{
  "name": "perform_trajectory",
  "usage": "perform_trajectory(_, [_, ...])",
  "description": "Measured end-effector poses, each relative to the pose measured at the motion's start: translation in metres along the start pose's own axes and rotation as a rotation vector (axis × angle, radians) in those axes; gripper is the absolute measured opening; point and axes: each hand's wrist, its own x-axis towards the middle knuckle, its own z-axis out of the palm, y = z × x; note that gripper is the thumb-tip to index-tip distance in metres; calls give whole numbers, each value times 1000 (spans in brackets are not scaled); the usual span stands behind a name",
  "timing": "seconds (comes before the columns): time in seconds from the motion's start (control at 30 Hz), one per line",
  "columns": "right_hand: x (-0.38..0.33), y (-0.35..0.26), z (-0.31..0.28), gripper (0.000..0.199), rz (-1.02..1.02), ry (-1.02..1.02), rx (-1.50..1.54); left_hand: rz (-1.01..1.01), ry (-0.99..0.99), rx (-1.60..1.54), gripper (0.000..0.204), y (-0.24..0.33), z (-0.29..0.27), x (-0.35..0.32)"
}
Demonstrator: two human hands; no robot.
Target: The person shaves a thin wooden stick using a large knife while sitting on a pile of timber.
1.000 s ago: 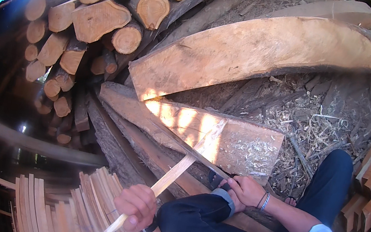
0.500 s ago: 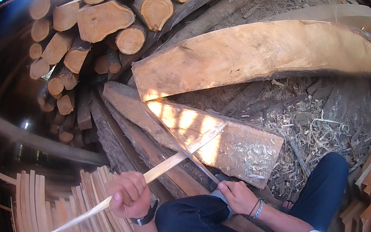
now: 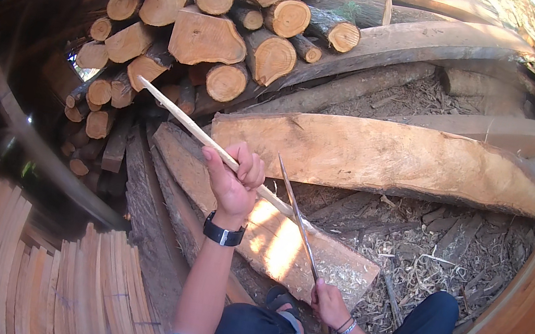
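The person's left grip [image 3: 236,179] holds a stick [image 3: 182,116]; the right grip [image 3: 331,306] holds a knife [image 3: 300,226], its blade crossing the stick's near end above a plank [image 3: 334,252]. Behind the plank lies a slab [image 3: 387,156]; logs [image 3: 207,39] are piled behind it to the left. Slats [image 3: 84,285] stand at the front left, boards [image 3: 530,282] at the far right.

Bare ground [image 3: 399,98], littered with dark bark [image 3: 461,237] and pale shavings [image 3: 466,274], bears the big curved slab [image 3: 386,158]. Nearer the person than the slab lies a tapering board [image 3: 264,236], shavings scattered over its broad end; just beyond the slab, a squared timber [image 3: 511,133].
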Motion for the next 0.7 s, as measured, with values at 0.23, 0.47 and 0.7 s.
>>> perform_trajectory(0.23, [0, -37, -3, 60, -19, -30, 147, -19, 25, 36, 70, -8, -1, 19])
perform_trajectory(0.47, [5, -34, -6, 60, 73, -37, 118, -12, 12, 49, 69, -8, -2, 32])
perform_trajectory(0.7, [7, -48, -4, 60, 43, -16, 164, -28, -4, 58, 69, -10, -2, 34])
